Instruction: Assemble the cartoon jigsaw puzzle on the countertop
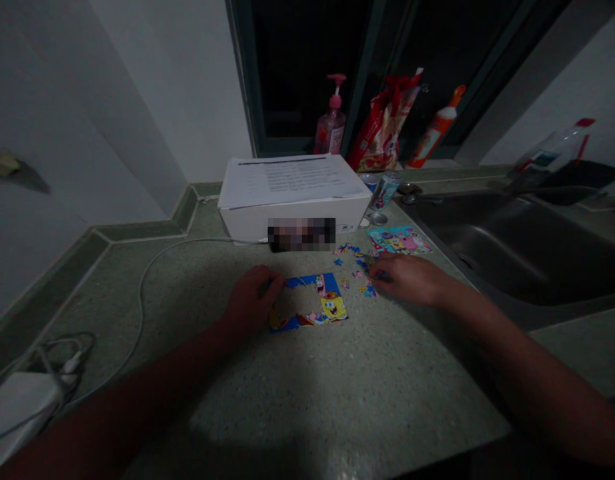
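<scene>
Curling inward, the fingers of the left hand (252, 293) rest at the left edge of a partly joined jigsaw puzzle (333, 307), the thumb and forefinger beside its upper left corner; whether they grip it cannot be told. The right hand (407, 275) is bent over the loose puzzle pieces (338, 262), its thumb and fingertips close together among them, and whether a piece is pinched there cannot be made out.

The puzzle lies flat on the speckled counter (297, 380) between the hands, its top, right and bottom borders joined around bare counter, with a yellow cartoon face on the right side. The loose pieces are scattered just to its right, and beyond them lies a colourful picture card (400, 239).

Farther back, a dark object (275, 247), partly pixelated, leans before a white box (247, 220) topped by a printed sheet (292, 183); a pale cable (141, 300) runs to the object. Right of the box stands a can (386, 191), then the metal sink (512, 233). A pump bottle (330, 130), a red bag (387, 120) and an orange bottle (434, 137) stand by the window.
</scene>
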A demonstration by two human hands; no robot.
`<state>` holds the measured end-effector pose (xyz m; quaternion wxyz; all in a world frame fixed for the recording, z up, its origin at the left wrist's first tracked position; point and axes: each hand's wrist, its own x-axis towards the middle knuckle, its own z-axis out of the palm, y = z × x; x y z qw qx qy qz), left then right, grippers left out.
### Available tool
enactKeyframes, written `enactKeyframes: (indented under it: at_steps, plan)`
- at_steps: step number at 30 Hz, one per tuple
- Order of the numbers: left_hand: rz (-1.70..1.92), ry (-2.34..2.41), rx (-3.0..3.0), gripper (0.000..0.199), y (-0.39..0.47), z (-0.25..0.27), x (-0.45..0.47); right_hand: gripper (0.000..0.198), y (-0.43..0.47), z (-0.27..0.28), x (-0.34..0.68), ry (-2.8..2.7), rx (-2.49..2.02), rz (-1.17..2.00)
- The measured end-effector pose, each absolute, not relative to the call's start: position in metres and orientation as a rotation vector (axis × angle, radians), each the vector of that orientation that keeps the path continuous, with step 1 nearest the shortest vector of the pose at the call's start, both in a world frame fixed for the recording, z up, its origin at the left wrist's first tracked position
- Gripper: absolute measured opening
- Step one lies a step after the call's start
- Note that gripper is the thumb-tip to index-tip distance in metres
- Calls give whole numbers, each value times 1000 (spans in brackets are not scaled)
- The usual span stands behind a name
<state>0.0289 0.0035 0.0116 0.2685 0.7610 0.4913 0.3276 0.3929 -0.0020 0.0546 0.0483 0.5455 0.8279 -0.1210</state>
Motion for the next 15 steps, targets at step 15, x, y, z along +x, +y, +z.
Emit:
enactKeyframes:
  at_steps: [15]
  plan:
    - [872,1327,2086,29,4,11,28,28,-3,47,384,2741,1619,-310]
